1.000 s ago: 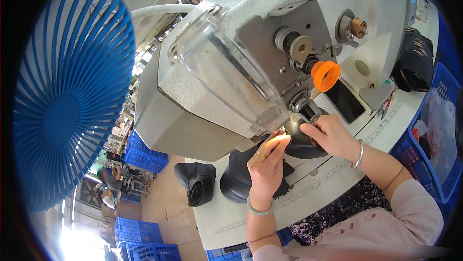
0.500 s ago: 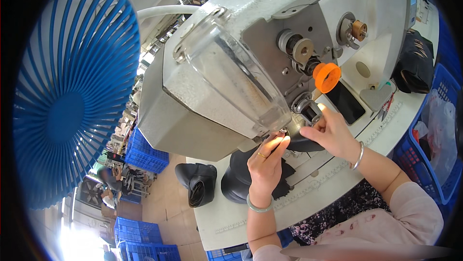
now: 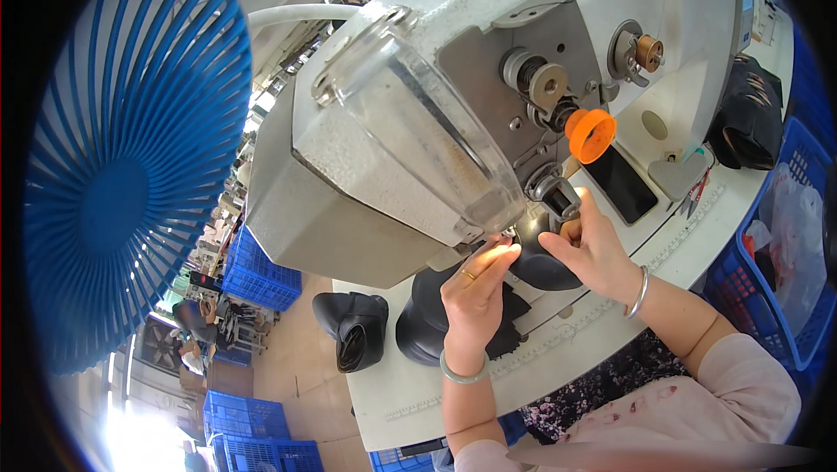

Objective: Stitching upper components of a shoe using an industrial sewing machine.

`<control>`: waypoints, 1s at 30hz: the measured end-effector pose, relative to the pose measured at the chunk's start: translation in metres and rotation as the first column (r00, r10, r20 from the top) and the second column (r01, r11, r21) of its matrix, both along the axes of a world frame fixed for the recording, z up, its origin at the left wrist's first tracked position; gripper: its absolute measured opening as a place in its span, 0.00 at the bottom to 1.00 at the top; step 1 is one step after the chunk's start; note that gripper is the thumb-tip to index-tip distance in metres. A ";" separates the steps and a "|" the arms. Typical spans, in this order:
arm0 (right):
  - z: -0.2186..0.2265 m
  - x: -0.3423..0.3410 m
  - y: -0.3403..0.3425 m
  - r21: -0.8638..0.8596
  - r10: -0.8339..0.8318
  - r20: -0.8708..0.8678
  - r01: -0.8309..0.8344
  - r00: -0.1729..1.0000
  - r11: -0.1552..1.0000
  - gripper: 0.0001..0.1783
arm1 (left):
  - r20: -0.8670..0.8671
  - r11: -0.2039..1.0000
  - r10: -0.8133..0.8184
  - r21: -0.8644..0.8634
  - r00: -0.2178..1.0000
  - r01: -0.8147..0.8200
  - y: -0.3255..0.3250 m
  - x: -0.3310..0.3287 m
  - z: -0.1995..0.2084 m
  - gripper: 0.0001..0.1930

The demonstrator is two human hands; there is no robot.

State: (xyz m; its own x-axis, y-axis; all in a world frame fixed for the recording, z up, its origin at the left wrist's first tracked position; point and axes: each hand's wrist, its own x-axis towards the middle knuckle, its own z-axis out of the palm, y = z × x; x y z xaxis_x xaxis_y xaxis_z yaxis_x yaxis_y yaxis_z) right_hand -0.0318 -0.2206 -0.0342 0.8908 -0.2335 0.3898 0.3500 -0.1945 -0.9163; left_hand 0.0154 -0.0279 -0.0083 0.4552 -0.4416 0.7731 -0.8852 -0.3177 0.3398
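Note:
At the needle area of a large pale sewing machine lies a smooth black leather piece, curved like a shoe part. My right hand pinches its upper right edge, thumb on top. Close to the needle, my left hand presses its fingers together on the leather; the fingertips are lit by the machine lamp, and what lies right under them is hidden. More black leather, with a jagged edge on one side, spreads on the table beneath and left of my left hand. Whether it joins the other piece I cannot tell.
Black leather pieces stand at the table's left edge. A blue fan fills the far left. Toward the right lie a dark phone, red-handled snips and a folded black item. A blue basket stands beyond the table.
The black leather has turned and shifted toward me, so more of its rounded surface shows between my hands. Both hands stay on it, moved only slightly.

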 end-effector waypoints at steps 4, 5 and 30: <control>0.002 0.004 -0.003 -0.016 0.016 0.015 -0.016 1.000 1.000 0.24 | 0.034 1.000 0.024 -0.001 0.999 -0.024 -0.003 -0.001 0.000 0.12; 0.003 0.005 -0.004 -0.025 0.012 -0.037 -0.013 0.999 1.000 0.24 | 0.051 0.999 0.033 0.007 0.998 -0.034 -0.004 -0.002 0.000 0.12; 0.030 0.012 -0.028 -0.172 0.181 -0.144 -0.204 0.973 0.964 0.28 | 0.032 0.994 0.100 0.030 0.994 -0.101 -0.005 -0.007 -0.001 0.14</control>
